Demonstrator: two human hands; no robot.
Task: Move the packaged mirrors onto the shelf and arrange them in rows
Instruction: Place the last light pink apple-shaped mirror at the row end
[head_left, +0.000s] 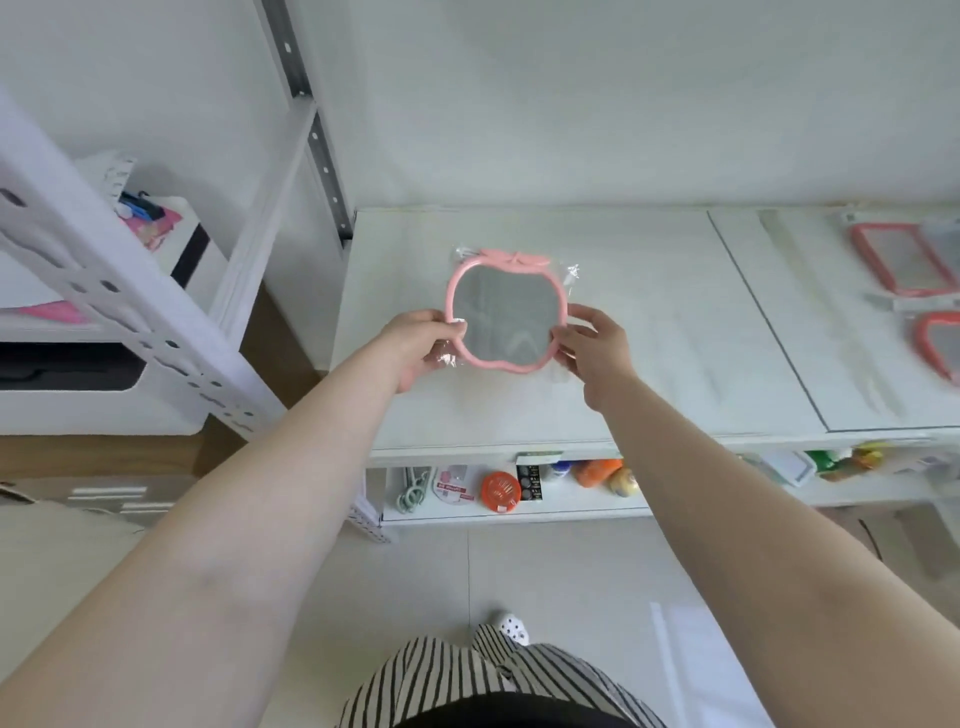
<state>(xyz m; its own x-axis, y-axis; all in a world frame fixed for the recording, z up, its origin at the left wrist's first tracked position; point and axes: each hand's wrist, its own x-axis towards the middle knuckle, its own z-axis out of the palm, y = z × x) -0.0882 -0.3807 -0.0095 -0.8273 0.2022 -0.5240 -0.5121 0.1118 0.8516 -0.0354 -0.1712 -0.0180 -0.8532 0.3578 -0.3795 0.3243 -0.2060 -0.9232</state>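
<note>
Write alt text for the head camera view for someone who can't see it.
Both hands, left hand and right hand, hold a pink apple-shaped packaged mirror by its sides above a white shelf. Two red-framed mirrors lie at the shelf's far right.

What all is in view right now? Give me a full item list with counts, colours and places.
Apple-shaped mirror: one, pink frame, clear wrap, held over the top shelf.
Rectangular mirrors: two, red-orange frames, lying at the shelf's far right.
Top shelf: one, white.
Lower shelf goods: several, mixed colours, including an orange round case.
Side rack: one, white, at left, with pink items.
Shoe: one, white with dark dots, on the floor.
Left hand: grips the mirror's left edge.
Right hand: grips its right edge.
</note>
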